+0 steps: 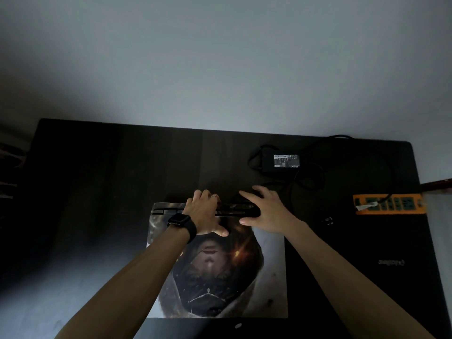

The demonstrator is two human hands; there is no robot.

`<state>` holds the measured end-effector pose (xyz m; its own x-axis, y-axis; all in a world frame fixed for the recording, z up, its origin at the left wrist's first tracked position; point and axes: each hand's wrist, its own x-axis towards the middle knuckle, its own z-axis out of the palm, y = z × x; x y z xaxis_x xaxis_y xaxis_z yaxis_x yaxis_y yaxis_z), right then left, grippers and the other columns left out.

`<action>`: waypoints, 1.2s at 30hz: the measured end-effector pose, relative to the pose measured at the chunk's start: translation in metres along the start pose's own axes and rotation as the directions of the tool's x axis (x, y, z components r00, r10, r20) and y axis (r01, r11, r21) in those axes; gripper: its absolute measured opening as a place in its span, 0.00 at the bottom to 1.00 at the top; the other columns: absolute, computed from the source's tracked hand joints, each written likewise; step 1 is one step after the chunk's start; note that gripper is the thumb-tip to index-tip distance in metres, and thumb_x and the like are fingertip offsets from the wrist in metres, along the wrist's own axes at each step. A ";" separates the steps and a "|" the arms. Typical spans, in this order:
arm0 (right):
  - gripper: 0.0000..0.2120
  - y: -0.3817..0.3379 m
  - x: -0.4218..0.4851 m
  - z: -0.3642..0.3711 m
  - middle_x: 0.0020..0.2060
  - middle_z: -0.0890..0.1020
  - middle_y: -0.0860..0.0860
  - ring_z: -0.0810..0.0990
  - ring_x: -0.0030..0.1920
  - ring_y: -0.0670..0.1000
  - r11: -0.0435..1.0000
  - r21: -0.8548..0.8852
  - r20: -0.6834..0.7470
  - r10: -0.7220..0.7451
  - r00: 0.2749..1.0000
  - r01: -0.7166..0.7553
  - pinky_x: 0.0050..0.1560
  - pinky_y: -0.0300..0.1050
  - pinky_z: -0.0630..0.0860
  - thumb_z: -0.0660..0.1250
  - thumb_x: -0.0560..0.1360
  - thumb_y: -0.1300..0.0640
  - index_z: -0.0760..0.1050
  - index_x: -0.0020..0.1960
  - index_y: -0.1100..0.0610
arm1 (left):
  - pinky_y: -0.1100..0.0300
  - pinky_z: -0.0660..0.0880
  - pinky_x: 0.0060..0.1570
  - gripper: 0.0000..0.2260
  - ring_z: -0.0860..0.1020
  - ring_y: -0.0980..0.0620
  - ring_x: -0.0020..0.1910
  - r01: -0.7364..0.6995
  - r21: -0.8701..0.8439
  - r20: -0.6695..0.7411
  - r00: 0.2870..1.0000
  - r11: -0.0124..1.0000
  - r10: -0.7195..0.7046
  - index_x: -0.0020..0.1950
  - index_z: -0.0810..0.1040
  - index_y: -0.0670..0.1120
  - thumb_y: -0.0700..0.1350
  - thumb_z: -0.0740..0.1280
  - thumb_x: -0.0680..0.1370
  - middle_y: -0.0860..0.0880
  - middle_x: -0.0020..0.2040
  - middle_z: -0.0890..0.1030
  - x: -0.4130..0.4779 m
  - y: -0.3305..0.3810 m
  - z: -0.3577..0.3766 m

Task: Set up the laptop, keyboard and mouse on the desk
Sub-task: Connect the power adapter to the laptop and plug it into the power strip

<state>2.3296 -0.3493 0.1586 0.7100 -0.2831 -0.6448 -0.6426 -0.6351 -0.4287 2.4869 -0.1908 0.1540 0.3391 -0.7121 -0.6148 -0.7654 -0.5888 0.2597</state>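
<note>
A closed laptop [266, 277] lies flat in the middle of the dark desk [97, 182], its lid covered by a printed picture of a hooded face. My left hand [204, 214], with a black watch on the wrist, grips the laptop's far edge: fingers curled over the back, thumb on the lid. My right hand [265, 210] holds the same far edge further right, fingers reaching over the black hinge strip [234, 208] and thumb pressed on the lid. No keyboard or mouse is in view.
A black power adapter [281, 162] with its looped cable lies behind the laptop at the back right. An orange power strip [389, 204] sits at the desk's right edge. A dark mat with a faint logo [391, 262] covers the right side. The wall rises behind the desk.
</note>
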 end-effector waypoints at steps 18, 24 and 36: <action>0.25 0.029 -0.051 0.023 0.77 0.63 0.50 0.59 0.77 0.53 0.939 0.295 -0.310 0.269 0.912 -0.177 0.75 0.54 0.62 0.52 0.82 0.40 0.67 0.74 0.49 | 0.46 0.65 0.68 0.42 0.63 0.44 0.70 0.047 0.059 -0.062 0.997 0.997 -0.043 0.73 0.62 0.57 0.68 0.72 0.64 0.48 0.69 0.65 -0.013 0.007 0.005; 0.27 0.030 -0.094 0.087 0.71 0.71 0.52 0.69 0.70 0.53 0.894 0.327 -0.302 0.406 0.863 -0.306 0.69 0.52 0.68 0.59 0.81 0.43 0.63 0.76 0.53 | 0.18 0.49 0.60 0.47 0.31 0.34 0.75 0.424 -0.105 -0.115 0.893 0.899 -0.435 0.75 0.33 0.65 0.80 0.53 0.66 0.43 0.77 0.29 -0.049 0.046 0.057; 0.27 0.027 -0.084 0.087 0.71 0.71 0.52 0.71 0.69 0.53 0.886 0.415 -0.284 0.343 0.895 -0.207 0.69 0.48 0.68 0.61 0.81 0.47 0.63 0.77 0.54 | 0.17 0.44 0.60 0.46 0.25 0.41 0.73 0.375 -0.277 -0.076 0.909 0.885 -0.409 0.74 0.40 0.73 0.80 0.60 0.62 0.51 0.76 0.25 -0.039 0.020 0.044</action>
<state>2.2281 -0.2799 0.1459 0.4975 -0.6753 -0.5445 -0.8361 -0.2060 -0.5084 2.4339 -0.1577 0.1506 0.6632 -0.4355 -0.6087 -0.3986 -0.8939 0.2053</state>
